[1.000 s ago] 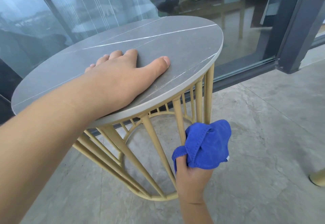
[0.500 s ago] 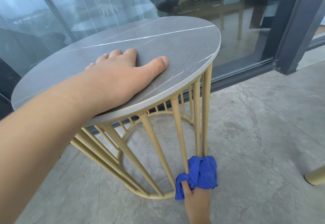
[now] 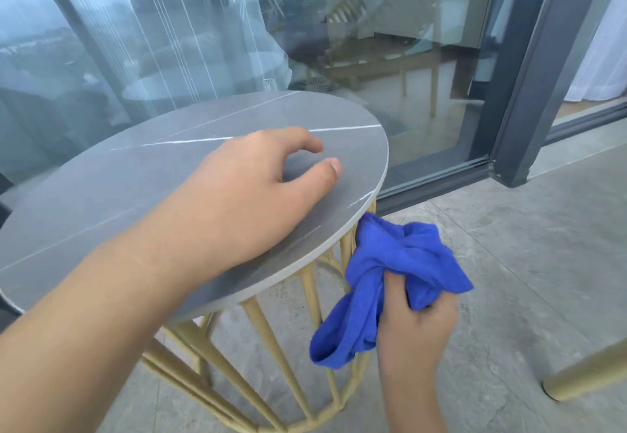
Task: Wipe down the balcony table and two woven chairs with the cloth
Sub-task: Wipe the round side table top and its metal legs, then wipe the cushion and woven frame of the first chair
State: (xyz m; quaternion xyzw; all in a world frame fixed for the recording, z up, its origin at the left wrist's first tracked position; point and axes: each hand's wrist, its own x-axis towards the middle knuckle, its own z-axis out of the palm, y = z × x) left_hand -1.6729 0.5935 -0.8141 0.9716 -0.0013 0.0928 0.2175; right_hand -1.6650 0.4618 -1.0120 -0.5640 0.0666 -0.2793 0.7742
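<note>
A grey stone-tiled floor (image 3: pixel 509 263) spreads below the fingers. Beyond them stands a glass sliding door (image 3: pixel 390 59) in a dark metal frame (image 3: pixel 529 93), showing faint reflections.

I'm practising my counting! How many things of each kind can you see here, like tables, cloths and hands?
Round grey tables: 1
Blue cloths: 1
Hands: 2, the left hand on the table top and the right hand gripping the cloth
Gold furniture legs at the right edge: 1
Total: 5
</note>
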